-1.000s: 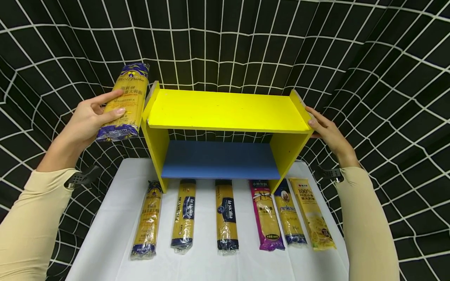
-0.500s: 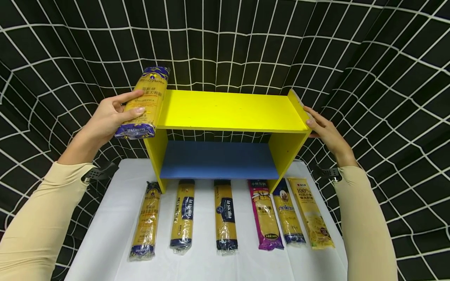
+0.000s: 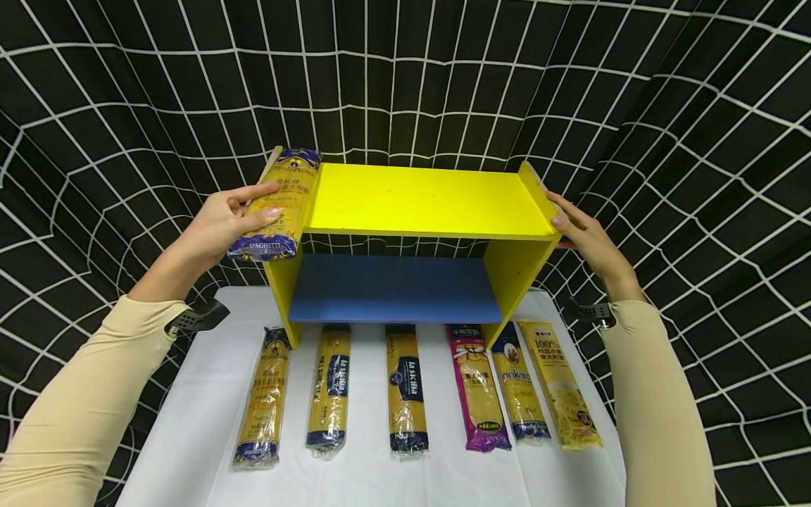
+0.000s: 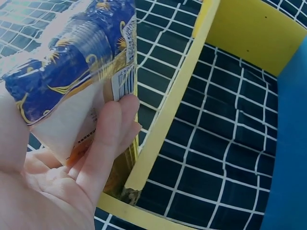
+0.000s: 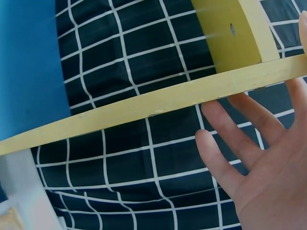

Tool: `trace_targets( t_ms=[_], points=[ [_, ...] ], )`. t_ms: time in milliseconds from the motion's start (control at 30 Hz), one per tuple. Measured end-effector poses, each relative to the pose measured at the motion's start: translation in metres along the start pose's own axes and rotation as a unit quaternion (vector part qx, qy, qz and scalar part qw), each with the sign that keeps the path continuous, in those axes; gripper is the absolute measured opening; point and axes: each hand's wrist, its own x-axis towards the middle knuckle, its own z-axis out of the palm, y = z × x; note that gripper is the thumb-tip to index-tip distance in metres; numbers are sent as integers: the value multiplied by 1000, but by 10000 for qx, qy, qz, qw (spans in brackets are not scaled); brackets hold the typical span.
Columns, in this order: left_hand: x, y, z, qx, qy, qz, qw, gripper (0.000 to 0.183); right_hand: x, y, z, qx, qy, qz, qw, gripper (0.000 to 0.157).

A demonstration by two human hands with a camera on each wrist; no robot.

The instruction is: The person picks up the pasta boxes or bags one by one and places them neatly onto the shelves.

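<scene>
My left hand grips a yellow and blue spaghetti pack at the left end of the yellow top board of a small shelf. The pack lies lengthwise front to back, its blue front end jutting past the board's front edge. Whether its underside touches the board cannot be made out. My right hand holds the shelf's right side panel near the top, thumb on one face and fingers against the other. Below, a blue board forms the lower level.
Along the white table lie several pasta packs: one yellow-blue pack at left, two dark-labelled packs in the middle, a pink-edged pack and two more yellow packs at right. A black curtain with white grid lines surrounds everything.
My left hand has carried the spaghetti pack rightward over the shelf's left side panel, then lowered it toward the top board. My right hand stays on the right side panel.
</scene>
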Motion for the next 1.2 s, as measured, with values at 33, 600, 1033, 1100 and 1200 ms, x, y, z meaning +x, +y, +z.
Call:
trace_targets(
  t_ms=[33, 600, 1033, 1100, 1200],
  points=[
    [0, -1, 0, 5, -12, 1, 10000, 68, 1, 2, 0, -3, 1, 5, 10000, 55],
    [0, -10, 4, 414, 166, -232, 9987, 72, -14, -29, 3, 136, -75, 37, 9999, 57],
    [-2, -17, 2, 365, -91, -593, 9975, 76, -14, -27, 3, 171, -66, 18, 9998, 56],
    [-2, -17, 1, 552, -146, -513, 9971, 75, -14, -27, 2, 168, -71, 9, 9998, 56],
    [-2, -16, -1, 943, -287, -348, 9945, 74, -14, -27, 3, 146, -72, 14, 9999, 56]
  ],
)
